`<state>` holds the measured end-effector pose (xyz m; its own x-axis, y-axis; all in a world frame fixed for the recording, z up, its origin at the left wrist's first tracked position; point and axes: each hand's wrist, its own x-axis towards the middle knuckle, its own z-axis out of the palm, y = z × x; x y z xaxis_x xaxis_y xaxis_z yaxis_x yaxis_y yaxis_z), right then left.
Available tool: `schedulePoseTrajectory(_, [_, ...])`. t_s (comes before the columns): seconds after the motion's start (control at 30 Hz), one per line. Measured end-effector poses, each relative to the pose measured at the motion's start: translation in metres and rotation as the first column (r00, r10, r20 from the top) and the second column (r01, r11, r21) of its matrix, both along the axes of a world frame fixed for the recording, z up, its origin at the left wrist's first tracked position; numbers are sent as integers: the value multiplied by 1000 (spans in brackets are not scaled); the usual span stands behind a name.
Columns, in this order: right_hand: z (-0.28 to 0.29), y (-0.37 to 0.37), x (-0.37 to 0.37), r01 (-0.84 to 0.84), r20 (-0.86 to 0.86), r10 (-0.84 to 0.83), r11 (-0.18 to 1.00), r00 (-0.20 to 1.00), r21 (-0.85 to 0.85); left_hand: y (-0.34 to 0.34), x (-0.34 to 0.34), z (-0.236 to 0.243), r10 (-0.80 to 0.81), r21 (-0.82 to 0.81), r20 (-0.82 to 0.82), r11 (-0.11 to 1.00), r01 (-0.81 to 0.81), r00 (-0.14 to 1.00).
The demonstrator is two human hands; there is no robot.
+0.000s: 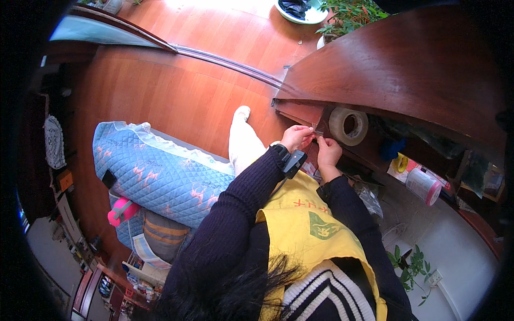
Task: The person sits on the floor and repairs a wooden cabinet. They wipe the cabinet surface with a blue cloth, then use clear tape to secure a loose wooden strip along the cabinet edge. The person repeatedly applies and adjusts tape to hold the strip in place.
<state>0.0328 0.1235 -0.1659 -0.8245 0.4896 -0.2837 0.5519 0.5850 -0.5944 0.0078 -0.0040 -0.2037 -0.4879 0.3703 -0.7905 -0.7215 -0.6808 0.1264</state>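
My left hand point(297, 138) and my right hand point(329, 153) are close together in front of the cabinet's open drawer or shelf. Both are pinched around a small, thin, dark strand-like thing point(318, 131), too small to name. Just right of my fingers stands a roll of wide beige tape point(347, 127), its round hole facing me. Around my left wrist is a dark band with a boxy black device point(294, 163). A second dark band shows partly at my right wrist. My palms are mostly hidden.
A dark wooden cabinet point(396, 64) curves along the right, with a white-and-pink canister point(423, 186) and a yellow tape roll point(400, 162) inside. A blue quilted seat cover point(160, 174) and a pink object point(123, 211) lie left. A floor track point(230, 65) crosses ahead.
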Motion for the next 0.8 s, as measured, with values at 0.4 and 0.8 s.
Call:
schedulePoseTrajectory(0.4, [-4,4,1,-2,-2,2,1000,1000,-20,11,-9,-13,-126,-95,16,987,127,992])
schedulePoseTrajectory(0.8, [-8,8,-1,-49,39,47,998,998,35,16,-8,1,-173,-414,-73,901,128,982])
